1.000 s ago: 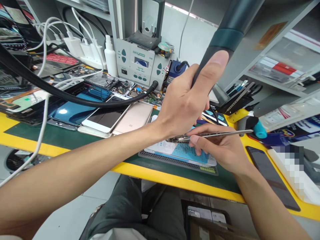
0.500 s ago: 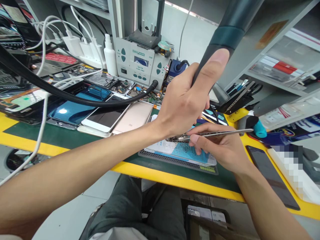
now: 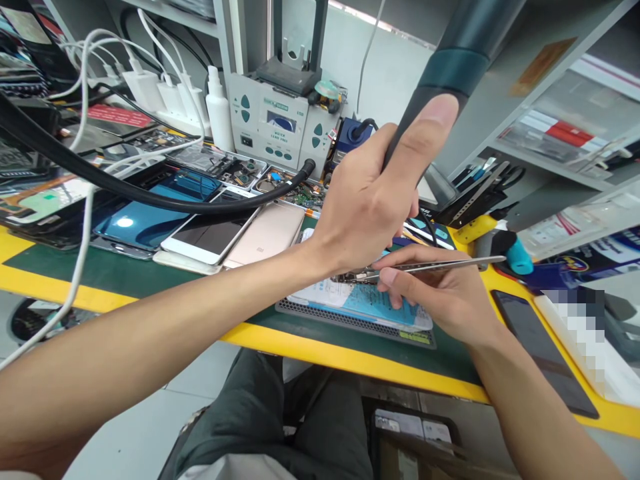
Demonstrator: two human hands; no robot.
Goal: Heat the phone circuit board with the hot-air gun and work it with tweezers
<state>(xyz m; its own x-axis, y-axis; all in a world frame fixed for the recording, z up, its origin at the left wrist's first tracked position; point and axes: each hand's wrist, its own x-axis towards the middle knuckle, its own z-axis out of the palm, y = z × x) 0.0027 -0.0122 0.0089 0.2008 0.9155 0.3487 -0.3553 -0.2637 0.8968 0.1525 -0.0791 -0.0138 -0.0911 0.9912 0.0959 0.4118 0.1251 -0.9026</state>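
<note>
My left hand [image 3: 367, 200] is wrapped round the dark handle of a hot-air tool [image 3: 450, 60], thumb up along its shaft; the nozzle end is hidden behind my palm. My right hand [image 3: 440, 293] pinches metal tweezers [image 3: 440, 265] that point left toward a small circuit board [image 3: 357, 277] lying on a blue and white work mat [image 3: 365, 303]. The tweezer tips are at the board, just under my left hand. The tool's thick black hose [image 3: 150, 197] runs left across the bench.
Several phones and screens [image 3: 210, 233] lie at left on the green, yellow-edged bench [image 3: 350, 360]. A grey rework station [image 3: 280, 123], a white bottle [image 3: 219, 110] and chargers [image 3: 150, 90] stand behind. A dark phone [image 3: 545, 353] lies at right, near a tool holder [image 3: 480, 193].
</note>
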